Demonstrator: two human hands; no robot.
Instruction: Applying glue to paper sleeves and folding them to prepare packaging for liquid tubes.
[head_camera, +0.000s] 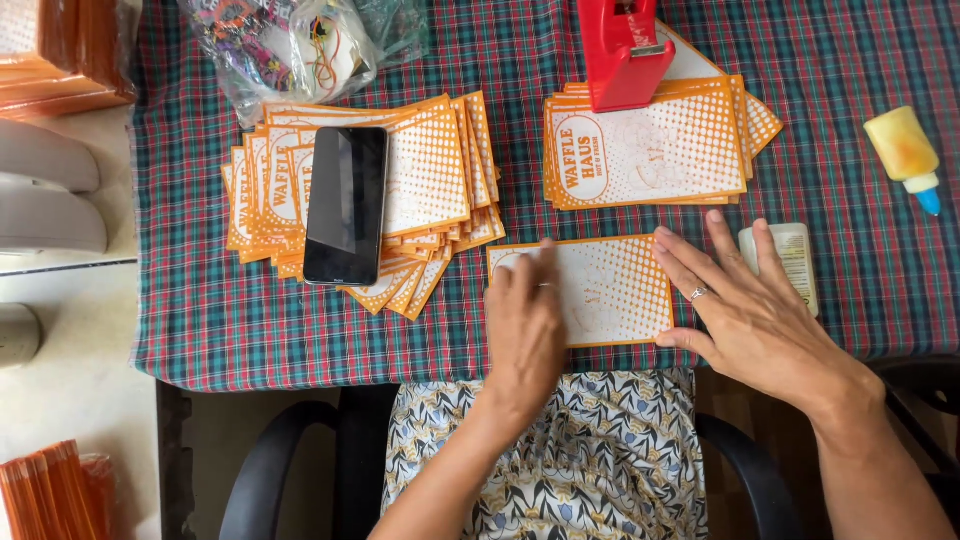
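Observation:
An orange-and-white dotted paper sleeve (610, 285) lies flat near the front edge of the plaid-covered table (200, 320). My left hand (525, 335) rests flat on its left end, fingers together. My right hand (745, 310), with a ring on one finger, lies spread on the sleeve's right edge, fingers apart. Neither hand grips anything.
A fanned stack of the same sleeves (430, 170) at the left carries a black phone (346, 204). A second stack (650, 150) lies under a red tape dispenser (622, 50). A yellow glue bottle (905, 152), a small white container (795, 260) and a plastic bag (290, 45) lie around.

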